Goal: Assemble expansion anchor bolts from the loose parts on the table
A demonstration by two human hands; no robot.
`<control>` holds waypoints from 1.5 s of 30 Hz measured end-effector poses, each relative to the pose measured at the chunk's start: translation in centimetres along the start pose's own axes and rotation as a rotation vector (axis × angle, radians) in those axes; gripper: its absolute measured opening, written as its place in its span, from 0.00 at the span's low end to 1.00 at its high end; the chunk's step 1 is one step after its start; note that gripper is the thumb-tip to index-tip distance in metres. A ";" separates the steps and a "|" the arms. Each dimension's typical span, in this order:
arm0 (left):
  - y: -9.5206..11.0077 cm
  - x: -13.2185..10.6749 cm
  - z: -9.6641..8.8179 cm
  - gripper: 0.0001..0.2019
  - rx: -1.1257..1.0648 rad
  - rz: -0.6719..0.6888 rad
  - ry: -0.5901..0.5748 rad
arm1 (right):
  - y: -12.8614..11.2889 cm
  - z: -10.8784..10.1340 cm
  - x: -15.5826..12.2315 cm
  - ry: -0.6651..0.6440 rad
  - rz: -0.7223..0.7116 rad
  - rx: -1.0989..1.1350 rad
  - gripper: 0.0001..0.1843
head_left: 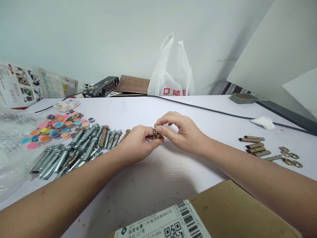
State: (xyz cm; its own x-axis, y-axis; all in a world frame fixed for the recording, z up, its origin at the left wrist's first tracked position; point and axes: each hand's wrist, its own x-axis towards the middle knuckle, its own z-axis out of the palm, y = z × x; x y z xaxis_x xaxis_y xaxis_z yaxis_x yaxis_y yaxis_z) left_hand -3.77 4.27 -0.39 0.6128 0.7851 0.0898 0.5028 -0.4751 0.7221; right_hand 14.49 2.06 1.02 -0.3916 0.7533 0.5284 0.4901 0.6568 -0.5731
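Over the middle of the white table, both hands meet at a small brass-coloured expansion bolt (157, 135). My left hand (140, 142) is closed around its body, which the fingers mostly hide. At the bolt's upper end, the thumb and forefinger of my right hand (177, 130) pinch a nut (156, 127). To the left of my left hand lies a pile of silvery expansion bolts (81, 148), with a few brownish ones among them. Brass-coloured sleeves (255, 146) and loose nuts with washers (288, 161) lie on the right side.
A cardboard box (230, 208) with a printed label stands at the front edge. Colourful discs (59, 125) and clear plastic wrap (15, 145) lie at left. A black cable (198, 108) crosses the back, before a white plastic bag (170, 76). A crumpled tissue (263, 122) lies at right.
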 end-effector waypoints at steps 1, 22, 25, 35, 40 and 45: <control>0.0 0.0 0.0 0.14 0.004 -0.004 -0.001 | 0.1 0.1 0.0 0.005 0.021 -0.006 0.05; -0.5 0.1 0.1 0.12 -0.035 -0.007 -0.005 | 0.5 0.2 -0.6 0.025 -0.044 0.057 0.16; -0.6 0.2 0.0 0.13 -0.030 -0.013 -0.021 | 0.3 0.1 -0.7 -0.006 -0.108 0.039 0.15; -0.4 0.0 -0.3 0.13 -0.064 -0.017 -0.053 | -0.1 -0.2 -0.3 -0.025 -0.116 -0.008 0.08; -0.3 0.0 -0.4 0.13 -0.066 -0.015 -0.066 | 0.1 -0.5 0.1 -0.094 -0.136 -0.104 0.07; -0.1 -0.1 -0.3 0.14 -0.088 -0.049 -0.045 | 0.2 -0.5 0.0 0.000 -0.044 -0.229 0.12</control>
State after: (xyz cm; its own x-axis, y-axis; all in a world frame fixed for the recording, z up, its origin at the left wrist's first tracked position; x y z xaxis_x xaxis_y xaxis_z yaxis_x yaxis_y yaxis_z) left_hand -4.04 4.31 -0.28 0.6168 0.7867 0.0239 0.4780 -0.3985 0.7828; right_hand 14.98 2.19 1.25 -0.4160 0.7242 0.5499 0.6366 0.6638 -0.3926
